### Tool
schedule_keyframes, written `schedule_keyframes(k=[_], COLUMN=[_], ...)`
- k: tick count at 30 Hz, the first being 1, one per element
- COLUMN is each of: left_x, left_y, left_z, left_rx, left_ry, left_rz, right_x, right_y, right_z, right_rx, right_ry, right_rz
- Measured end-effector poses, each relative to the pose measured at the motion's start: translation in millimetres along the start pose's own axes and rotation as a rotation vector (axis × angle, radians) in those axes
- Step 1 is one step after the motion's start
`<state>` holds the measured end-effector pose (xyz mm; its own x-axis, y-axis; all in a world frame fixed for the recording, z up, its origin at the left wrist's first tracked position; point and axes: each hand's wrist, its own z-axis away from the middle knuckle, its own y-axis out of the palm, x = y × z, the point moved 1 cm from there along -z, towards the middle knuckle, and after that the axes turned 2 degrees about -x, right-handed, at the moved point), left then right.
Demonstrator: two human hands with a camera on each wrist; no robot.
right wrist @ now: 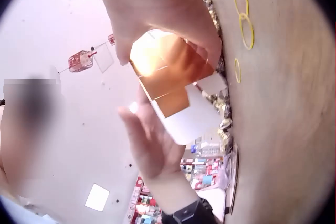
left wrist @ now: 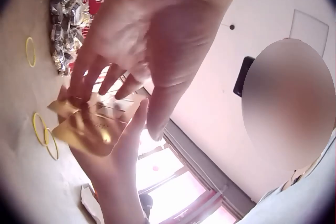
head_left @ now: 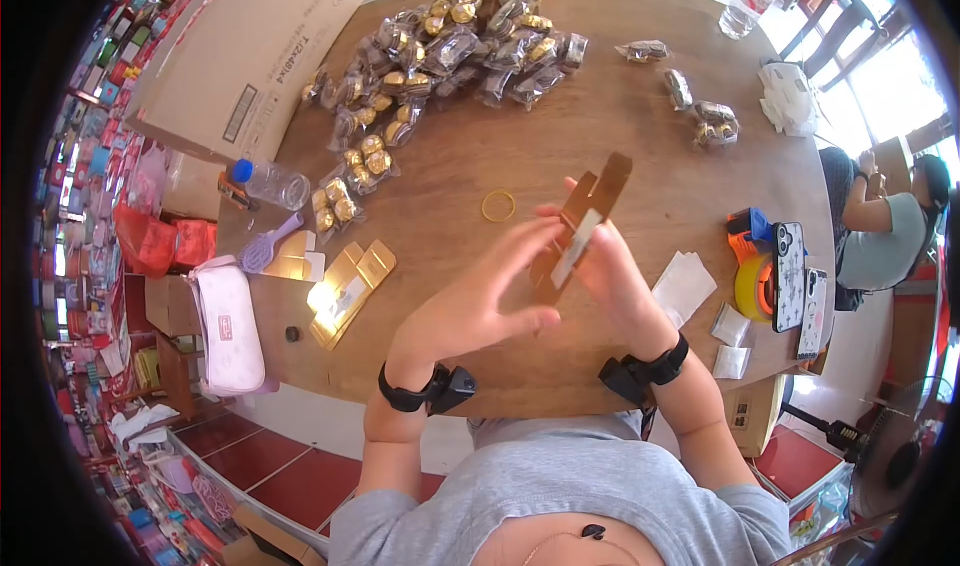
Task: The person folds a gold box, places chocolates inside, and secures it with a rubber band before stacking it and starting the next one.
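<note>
Two hands [head_left: 475,301] [head_left: 614,271], three gold cards [head_left: 578,209], three yellow rings [left wrist: 27,51].
I count two phones [head_left: 788,281], two bottles [head_left: 278,186], one hairbrush [head_left: 260,254], one pink pouch [head_left: 228,341].

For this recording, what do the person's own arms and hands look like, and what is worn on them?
The left hand and right hand are both bare, with no gloves. The sleeves are short and plain grey. Each wrist wears a black strap with a dark, blocky camera unit on its inner side.
</note>
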<state>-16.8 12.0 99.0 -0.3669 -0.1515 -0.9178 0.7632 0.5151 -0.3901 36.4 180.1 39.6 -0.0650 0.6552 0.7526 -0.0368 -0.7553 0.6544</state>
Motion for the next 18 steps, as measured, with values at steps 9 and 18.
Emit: schedule_keyframes(k=[9, 18], left_x=[38, 46], left_y=[-5, 27], left_z=[1, -6], left_rx=[-0.333, -0.265], left_ry=[-0.277, -0.217], left_rz=[0.422, 0.414], right_x=[11, -2], right_y=[-8, 1], right_z=[1, -4], right_rx=[-0.029, 0.014], right_ry=[-0.061, -0.162], right_rz=[-0.007, 0.174])
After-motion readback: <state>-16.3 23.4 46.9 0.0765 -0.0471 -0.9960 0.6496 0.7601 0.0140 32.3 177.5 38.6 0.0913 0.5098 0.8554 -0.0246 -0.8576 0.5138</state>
